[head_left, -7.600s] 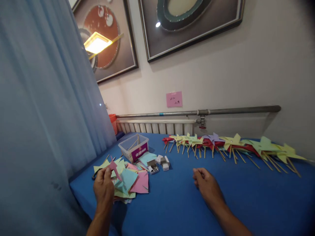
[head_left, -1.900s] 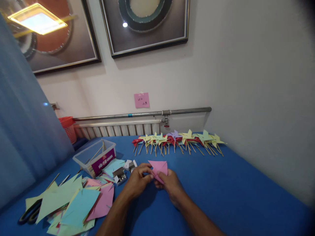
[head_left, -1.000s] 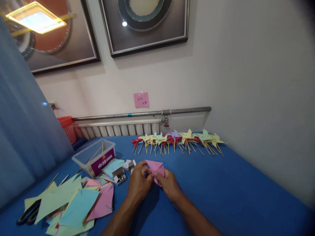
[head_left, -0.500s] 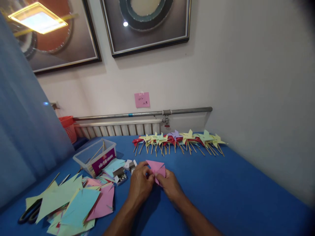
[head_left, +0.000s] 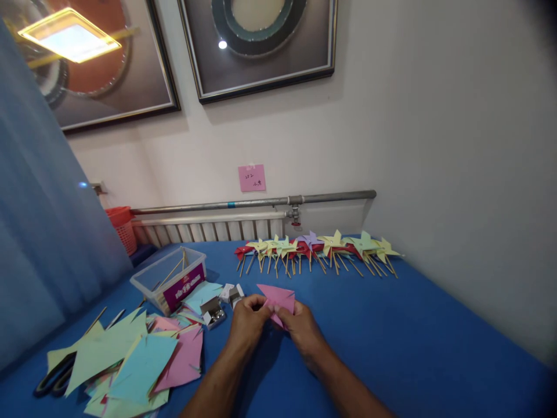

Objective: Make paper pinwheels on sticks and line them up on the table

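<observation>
Scissors (head_left: 54, 380) lie at the bench's (head_left: 413, 342) near left corner, their black handles poking out from under a loose heap of cut paper squares (head_left: 130, 363) in green, blue and pink that spreads toward the near edge. Behind the heap, nearer the left edge, a clear plastic tub (head_left: 169, 278) holds thin wooden sticks, and a few small open boxes (head_left: 217, 307) sit just beside its right end.

Toward the middle of the bench, both hands meet over bare blue cloth. The left hand (head_left: 246, 319) and the right hand (head_left: 300, 325) each pinch the pink paper piece (head_left: 278, 297) with thumb and fingertips, the other fingers curled in; the paper is raised just above the cloth, a pointed flap sticking out to the left over the left hand's knuckles. The boxes are near the left hand but apart from it.

Along the far edge, in front of a radiator (head_left: 209, 229) and a grey pipe (head_left: 252, 203), a row of finished pinwheels (head_left: 313, 249) on sticks runs from the middle toward the wall on the right, well apart from the hands. A strip of open cloth lies between the hands and that row, and the whole right half of the bench, up to the wall, is uncovered blue cloth.
</observation>
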Available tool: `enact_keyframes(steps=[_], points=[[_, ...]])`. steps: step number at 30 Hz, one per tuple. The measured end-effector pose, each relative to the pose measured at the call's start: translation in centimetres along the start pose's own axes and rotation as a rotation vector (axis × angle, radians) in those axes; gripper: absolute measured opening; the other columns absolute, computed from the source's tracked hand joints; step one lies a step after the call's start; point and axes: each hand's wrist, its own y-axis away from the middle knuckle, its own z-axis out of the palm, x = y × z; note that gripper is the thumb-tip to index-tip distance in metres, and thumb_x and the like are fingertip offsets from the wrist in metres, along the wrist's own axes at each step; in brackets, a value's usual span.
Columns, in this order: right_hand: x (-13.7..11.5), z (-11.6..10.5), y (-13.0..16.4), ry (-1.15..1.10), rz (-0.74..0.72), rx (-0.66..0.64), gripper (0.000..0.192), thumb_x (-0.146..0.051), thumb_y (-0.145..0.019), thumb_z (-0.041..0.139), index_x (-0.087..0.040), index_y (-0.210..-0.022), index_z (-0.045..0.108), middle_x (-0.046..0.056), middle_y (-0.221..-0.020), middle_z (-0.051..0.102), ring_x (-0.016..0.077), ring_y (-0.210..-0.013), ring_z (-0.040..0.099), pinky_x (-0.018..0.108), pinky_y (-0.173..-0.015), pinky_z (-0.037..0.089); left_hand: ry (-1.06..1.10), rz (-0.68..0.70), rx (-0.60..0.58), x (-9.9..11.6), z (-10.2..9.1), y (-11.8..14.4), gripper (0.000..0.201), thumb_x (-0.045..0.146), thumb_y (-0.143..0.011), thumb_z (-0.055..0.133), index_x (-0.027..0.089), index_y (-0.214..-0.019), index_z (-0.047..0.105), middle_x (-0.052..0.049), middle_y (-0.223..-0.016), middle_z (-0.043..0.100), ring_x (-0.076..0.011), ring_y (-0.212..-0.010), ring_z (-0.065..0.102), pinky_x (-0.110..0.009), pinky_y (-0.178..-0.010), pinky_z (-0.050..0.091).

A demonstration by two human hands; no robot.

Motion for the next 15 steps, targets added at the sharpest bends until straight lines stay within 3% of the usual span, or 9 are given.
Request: enact_keyframes(steps=[7, 15], points=[[0.28, -0.34, -0.18, 0.069, -0.01, 0.023, 0.031, -0.038, -0.072, 0.072, -0.016, -0.093, 0.076, 0.004, -0.078, 0.075, 0.0203, -0.071, 0.063, 0.028, -0.064, 0.048, 0.022, -0.042, 0.015, 0.36, 0.27, 0.18, 0.029, 0.041, -0.057, 0.085, 0.015, -0.062, 0.071, 0.0, -0.058, 0.064, -0.0121, -0.055, 0.053, -0.024, -0.056, 0.04], [0.64, -0.53, -0.4, 0.095, -0.022, 0.01, 0.03, -0.043, -0.075, 0.07, -0.017, -0.09, 0.075, 0.004, -0.076, 0.074, 0.019, -0.067, 0.063, 0.027, -0.059, 0.046, 0.068, -0.111, 0.063, 0.55, -0.03, -0.15, 0.033, 0.044, -0.055, 0.084, 0.015, -0.063, 0.071, 0.0, -0.054, 0.061, -0.0099, -0.052, 0.046, -0.024, -0.054, 0.034]])
